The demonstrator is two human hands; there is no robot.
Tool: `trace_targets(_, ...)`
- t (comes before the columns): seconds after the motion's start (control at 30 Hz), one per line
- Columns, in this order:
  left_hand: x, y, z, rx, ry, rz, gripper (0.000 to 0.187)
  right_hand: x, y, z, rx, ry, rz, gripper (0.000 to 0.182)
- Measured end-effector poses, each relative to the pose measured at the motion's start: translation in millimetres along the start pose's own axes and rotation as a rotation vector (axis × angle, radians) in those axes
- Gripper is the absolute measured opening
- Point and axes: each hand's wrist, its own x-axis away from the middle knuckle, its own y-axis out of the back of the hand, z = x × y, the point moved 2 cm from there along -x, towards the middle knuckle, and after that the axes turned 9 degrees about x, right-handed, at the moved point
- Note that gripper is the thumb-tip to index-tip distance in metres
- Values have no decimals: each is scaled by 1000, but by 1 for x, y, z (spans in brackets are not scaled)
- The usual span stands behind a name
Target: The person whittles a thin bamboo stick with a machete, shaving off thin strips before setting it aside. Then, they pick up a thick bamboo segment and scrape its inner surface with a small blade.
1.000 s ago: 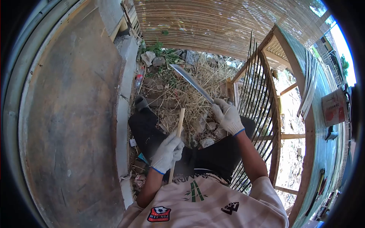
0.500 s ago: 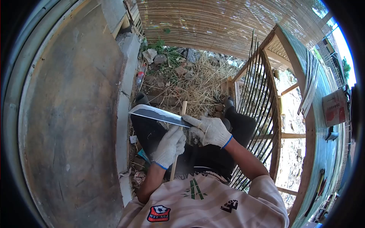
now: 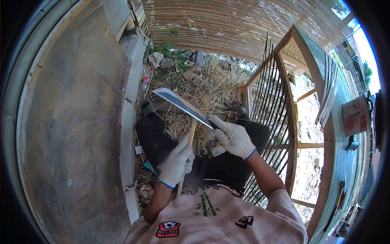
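A white knit glove with a blue cuff covers each hand. My left hand [image 3: 177, 162] is closed round a thin pale wooden strip [image 3: 192, 132], which runs from my shirt up toward the blade. My right hand [image 3: 235, 139] grips the handle end of a long machete [image 3: 183, 106]; its handle is mostly hidden by the glove. The blade slants up and left, with its tip over the ground beyond my knees. It passes close to the strip's upper end; whether they touch I cannot tell.
A wooden board [image 3: 73, 118] stands along the left. Dry straw [image 3: 215, 85] and rubble cover the ground ahead. On the right is a wooden frame with dark thin rods [image 3: 271, 89]. A bamboo screen [image 3: 203, 24] spans the far side. A red-and-white container [image 3: 356, 116] sits at far right.
The machete has risen and tilted more steeply, its tip farther up. My right hand has shifted slightly right; my left hand has moved a little down and left with the strip.
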Motion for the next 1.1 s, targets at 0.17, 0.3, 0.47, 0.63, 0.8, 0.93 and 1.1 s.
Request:
trace_targets(0.17, -7, -6, 4, -201, -39, -113, 17, 10, -18, 44, 167, 112, 251, 59)
trace_targets(0.3, -5, 1, 7, -197, -47, -150, 19, -1, -21, 40, 292, 97, 269, 57)
trace_targets(0.47, 25, -4, 11, -246, 54, -67, 59, -25, -8, -22, 155, -190, -25, 52)
trace_targets(0.63, 11, 11, 9, -64, 59, -23, 58, -6, 0, -25, 13, -172, -115, 53)
trace_targets(0.8, -11, 15, 10, 263, 216, 58, 16, 18, -19, 29, 74, 21, 128, 57)
trace_targets(0.93, -8, 15, 16, 266, 234, 48, 16, 13, -28, 40, 206, 121, 225, 62)
trace_targets(1.1, 14, 9, 17, 254, 260, 103, 67, -4, -29, -6, 119, -29, -6, 56)
